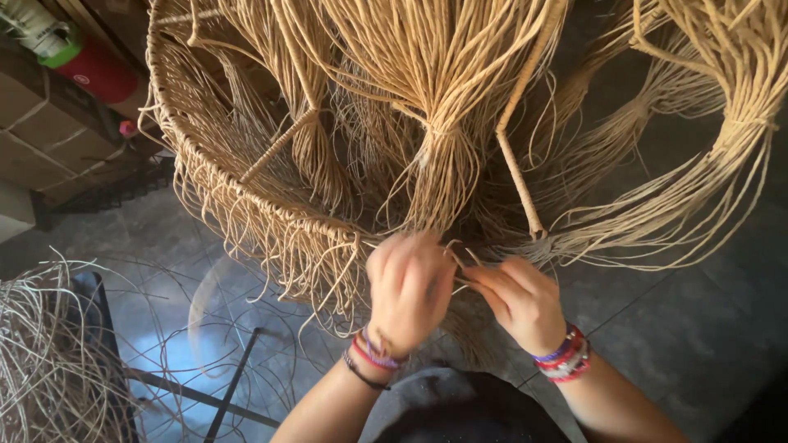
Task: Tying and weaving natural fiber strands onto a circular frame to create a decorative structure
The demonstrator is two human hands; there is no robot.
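Both hands at woven rim [246,201] of wicker frame [345,131], low centre. Left hand [408,287] curled over loose strands [447,254], motion-blurred; grip unclear. Right hand [519,297] pinching one strand, probably for tension. Tied bundles [439,164] hanging clear of weave. Fingertips hidden; frame top cropped.

Both forearms enter from the lower edge and converge toward the centre, bare to the wrist. The left hand [408,289], motion-blurred, is raised with its back toward the camera and fingers curled closed; its wrist carries thin dark and pink bands. The right hand [519,297] sits just beside it, fingers pinched together and pointing toward the left hand, its wrist stacked with red, white and purple beaded bands.
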